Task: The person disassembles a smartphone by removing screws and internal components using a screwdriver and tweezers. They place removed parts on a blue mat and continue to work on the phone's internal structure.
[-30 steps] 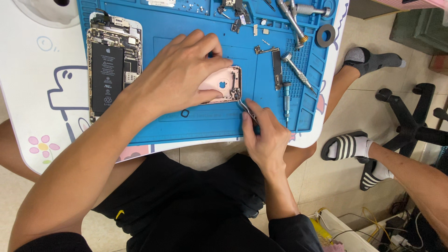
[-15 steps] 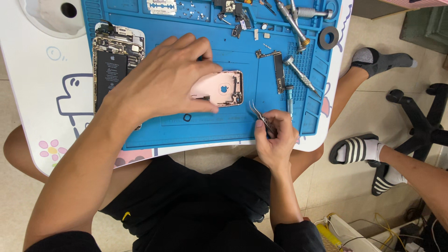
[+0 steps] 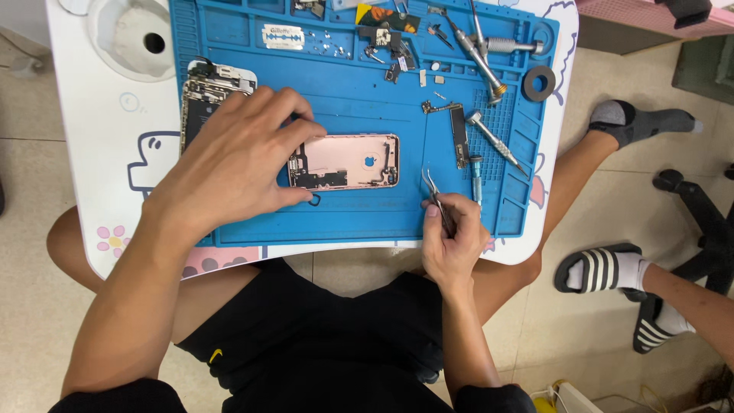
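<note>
A pink phone back housing (image 3: pixel 348 162) lies open side up on the blue work mat (image 3: pixel 352 84). My left hand (image 3: pixel 233 157) rests on the mat and grips the housing's left end with thumb and fingers. My right hand (image 3: pixel 453 237) sits at the mat's front edge and holds metal tweezers (image 3: pixel 433 191), whose tips point up just right of the housing, clear of it. A phone screen assembly (image 3: pixel 205 99) with its internals showing lies at the mat's left edge, partly under my left hand.
Several screwdrivers (image 3: pixel 480 53), a black ring (image 3: pixel 539 82), a razor blade (image 3: pixel 284 36) and small phone parts are spread over the mat's far half. The mat lies on a small white lap table (image 3: pixel 107 153). Another person's feet in striped sandals (image 3: pixel 604 269) are at right.
My left hand has slid left off the housing, uncovering most of it. My right hand has moved up and right with the tweezers. The view has shifted closer.
</note>
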